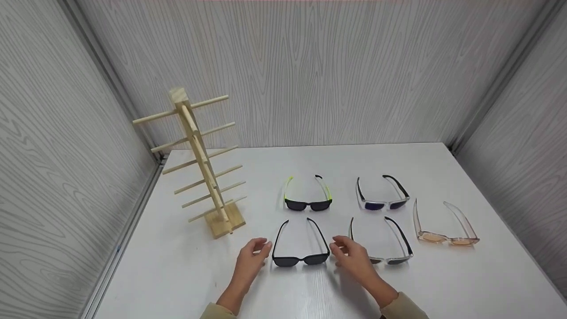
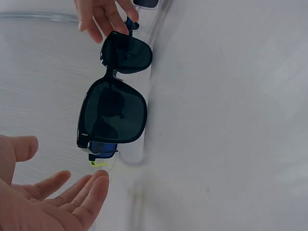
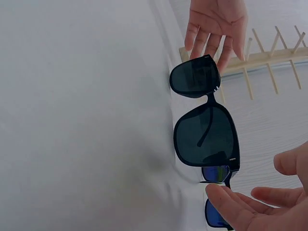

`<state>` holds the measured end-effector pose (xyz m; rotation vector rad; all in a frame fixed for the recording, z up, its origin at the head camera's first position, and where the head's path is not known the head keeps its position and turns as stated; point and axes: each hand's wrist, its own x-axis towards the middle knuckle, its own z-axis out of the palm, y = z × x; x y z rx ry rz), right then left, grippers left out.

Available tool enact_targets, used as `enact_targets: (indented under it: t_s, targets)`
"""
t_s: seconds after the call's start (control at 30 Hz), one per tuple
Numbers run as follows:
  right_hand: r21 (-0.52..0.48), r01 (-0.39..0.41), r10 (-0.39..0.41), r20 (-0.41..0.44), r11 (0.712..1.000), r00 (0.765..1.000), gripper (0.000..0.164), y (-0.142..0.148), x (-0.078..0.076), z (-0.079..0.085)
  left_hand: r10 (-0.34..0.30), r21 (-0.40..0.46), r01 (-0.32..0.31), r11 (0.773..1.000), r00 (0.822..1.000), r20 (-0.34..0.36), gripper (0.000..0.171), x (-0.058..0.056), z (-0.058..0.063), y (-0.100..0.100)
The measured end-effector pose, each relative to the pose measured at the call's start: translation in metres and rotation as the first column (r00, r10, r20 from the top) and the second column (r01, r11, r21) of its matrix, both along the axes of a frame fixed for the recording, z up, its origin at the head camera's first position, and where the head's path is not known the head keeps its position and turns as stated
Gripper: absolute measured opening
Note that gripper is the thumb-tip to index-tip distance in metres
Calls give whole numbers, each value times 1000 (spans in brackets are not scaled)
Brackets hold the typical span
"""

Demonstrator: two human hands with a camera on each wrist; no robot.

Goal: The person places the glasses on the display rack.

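Black sunglasses (image 1: 287, 262) rest on the white table, lenses toward me and temples unfolded to the back. My left hand (image 1: 250, 262) is just beside their left hinge, fingers loosely bent and holding nothing. On the other side, my right hand (image 1: 355, 262) is near the right hinge, also holding nothing, and it partly covers clear-framed sunglasses (image 1: 399, 260) with dark temples. Both wrist views show the dark lenses (image 2: 113, 110) between the two hands, with thumbs and fingers spread apart. Whether any fingertip touches the black frame is hard to tell.
A wooden display rack (image 1: 206, 164) with several pegs stands at the left on its base. Farther back lie sunglasses with yellow-green temples (image 1: 308, 205) and a clear-framed pair with blue lenses (image 1: 374, 206). Peach translucent glasses (image 1: 463, 241) lie at the right. Grey wood-grain panels (image 1: 283, 79) surround the table.
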<state>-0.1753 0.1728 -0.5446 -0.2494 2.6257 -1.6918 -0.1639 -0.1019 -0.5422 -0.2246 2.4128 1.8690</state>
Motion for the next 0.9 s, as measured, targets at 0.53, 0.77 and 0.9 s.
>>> enact_targets:
  t_s: [0.53, 0.77, 0.9]
  targets:
    - [-172, -46, 97, 299, 984, 949, 48, -7, -2, -14, -68, 237, 9, 971, 968, 242, 50, 0, -15, 5]
    - [-171, -13, 67, 316, 985, 946, 46, -9, -5, -15, -70, 301, -22, 953, 955, 289, 49, -1, -18, 3]
    - [-171, 2, 53, 314, 985, 948, 44, -10, -5, -17, -84, 343, -35, 939, 942, 324, 48, -1, -19, 2]
